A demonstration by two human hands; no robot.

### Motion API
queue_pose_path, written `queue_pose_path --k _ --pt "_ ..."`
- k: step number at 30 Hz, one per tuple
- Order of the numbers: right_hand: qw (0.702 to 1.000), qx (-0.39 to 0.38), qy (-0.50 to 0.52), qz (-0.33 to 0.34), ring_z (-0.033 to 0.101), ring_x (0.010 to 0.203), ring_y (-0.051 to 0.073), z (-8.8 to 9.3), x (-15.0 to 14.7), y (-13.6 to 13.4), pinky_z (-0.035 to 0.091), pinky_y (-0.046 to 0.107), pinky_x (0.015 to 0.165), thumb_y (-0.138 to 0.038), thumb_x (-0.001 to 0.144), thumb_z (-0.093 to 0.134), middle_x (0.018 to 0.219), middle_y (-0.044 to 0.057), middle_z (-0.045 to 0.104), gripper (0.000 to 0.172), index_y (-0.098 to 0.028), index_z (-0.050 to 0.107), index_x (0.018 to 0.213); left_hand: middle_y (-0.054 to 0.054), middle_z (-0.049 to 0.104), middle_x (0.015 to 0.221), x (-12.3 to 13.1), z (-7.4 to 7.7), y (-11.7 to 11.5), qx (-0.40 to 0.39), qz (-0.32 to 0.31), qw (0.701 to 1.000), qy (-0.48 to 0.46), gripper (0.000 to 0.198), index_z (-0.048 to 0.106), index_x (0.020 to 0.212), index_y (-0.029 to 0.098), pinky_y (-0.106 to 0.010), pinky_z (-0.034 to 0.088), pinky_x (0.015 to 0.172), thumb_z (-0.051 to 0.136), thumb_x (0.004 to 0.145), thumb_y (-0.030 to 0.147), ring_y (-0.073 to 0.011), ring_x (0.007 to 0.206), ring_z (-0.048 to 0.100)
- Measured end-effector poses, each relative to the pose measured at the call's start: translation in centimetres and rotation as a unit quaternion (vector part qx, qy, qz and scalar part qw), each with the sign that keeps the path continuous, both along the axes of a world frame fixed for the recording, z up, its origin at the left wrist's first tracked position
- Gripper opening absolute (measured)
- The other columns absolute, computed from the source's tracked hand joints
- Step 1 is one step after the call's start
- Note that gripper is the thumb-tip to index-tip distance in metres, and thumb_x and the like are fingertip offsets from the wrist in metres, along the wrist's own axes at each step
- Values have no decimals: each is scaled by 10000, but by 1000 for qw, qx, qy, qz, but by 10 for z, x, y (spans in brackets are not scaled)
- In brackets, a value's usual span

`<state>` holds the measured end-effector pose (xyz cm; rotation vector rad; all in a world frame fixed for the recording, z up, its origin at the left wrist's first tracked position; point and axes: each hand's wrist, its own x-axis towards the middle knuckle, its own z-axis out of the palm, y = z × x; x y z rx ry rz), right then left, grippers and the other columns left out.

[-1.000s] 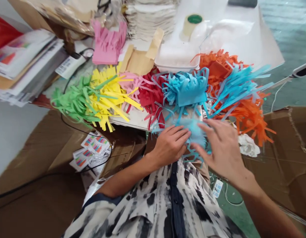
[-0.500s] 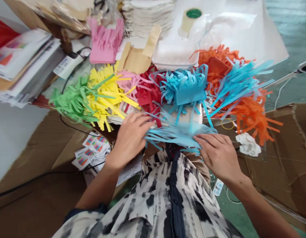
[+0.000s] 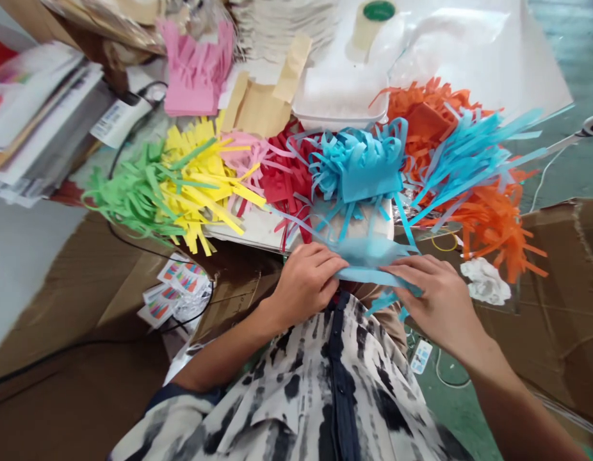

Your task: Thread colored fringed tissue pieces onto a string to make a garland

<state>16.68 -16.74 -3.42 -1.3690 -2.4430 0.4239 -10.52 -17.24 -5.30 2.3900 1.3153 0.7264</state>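
Light blue tissue paper tassel (image 3: 366,275), cut into strips and partly blurred, stretches between my two hands in front of my body. My left hand (image 3: 308,275) is closed on its left end, fingers curled over the strips. At the other end, my right hand (image 3: 428,291) pinches the paper between thumb and fingers. Just beyond lies a bunch of brighter blue fringed paper (image 3: 368,173), beside red fringed paper (image 3: 287,169). Further right, loose blue strips (image 3: 469,153) rest over orange fringed paper (image 3: 493,218).
Yellow fringe (image 3: 200,186), green fringe (image 3: 133,192) and a pink fringed stack (image 3: 195,70) lie on the left. A white tray (image 3: 342,96) and a tape roll (image 3: 378,11) sit at the back. Papers are piled (image 3: 41,121) far left; a black cable (image 3: 114,166) hangs over the edge.
My left hand has moved right, towards my right hand, and closed around the light blue strips. The strips between the hands are gathered shorter. My right hand has shifted little.
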Motion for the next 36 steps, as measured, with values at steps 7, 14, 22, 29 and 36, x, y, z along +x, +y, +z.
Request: queue_pose_path --k 7,14,22,29,36 --pt "997 -28 -23 -68 622 692 216 1 -7 21 377 324 639 -475 1078 526 693 27 656 401 -221 739 854 1 814 919 4 8 7 -25 84 996 -7 129 747 931 230 -406 440 829 657 1016 266 -236 942 650" --pt "993 19 -87 -81 589 654 217 -3 -10 22 321 315 629 -481 1069 517 641 22 591 401 -205 720 861 -33 761 921 8 9 16 -13 105 993 55 156 731 913 224 -436 412 866 662 1012 322 -254 954 597" --pt "981 -43 -159 -104 602 648 223 -4 -16 33 254 319 618 -492 1030 551 670 51 629 384 -201 679 815 -41 735 955 14 7 24 -36 168 983 65 108 693 940 218 -458 367 857 718 942 322 -264 958 610" --pt "972 -103 -173 -122 684 734 269 -2 -15 38 256 327 621 -529 1027 549 755 83 723 401 -205 752 906 -38 717 1035 18 6 19 -37 187 981 32 91 694 888 237 -468 357 923 736 928 307 -262 1020 605" --pt "956 -158 -205 -139 678 687 276 5 -20 48 236 323 603 -566 1017 556 679 87 723 440 -200 796 976 -51 715 1025 19 1 21 -21 210 975 73 203 711 848 231 -472 350 929 656 1007 345 -259 999 589"
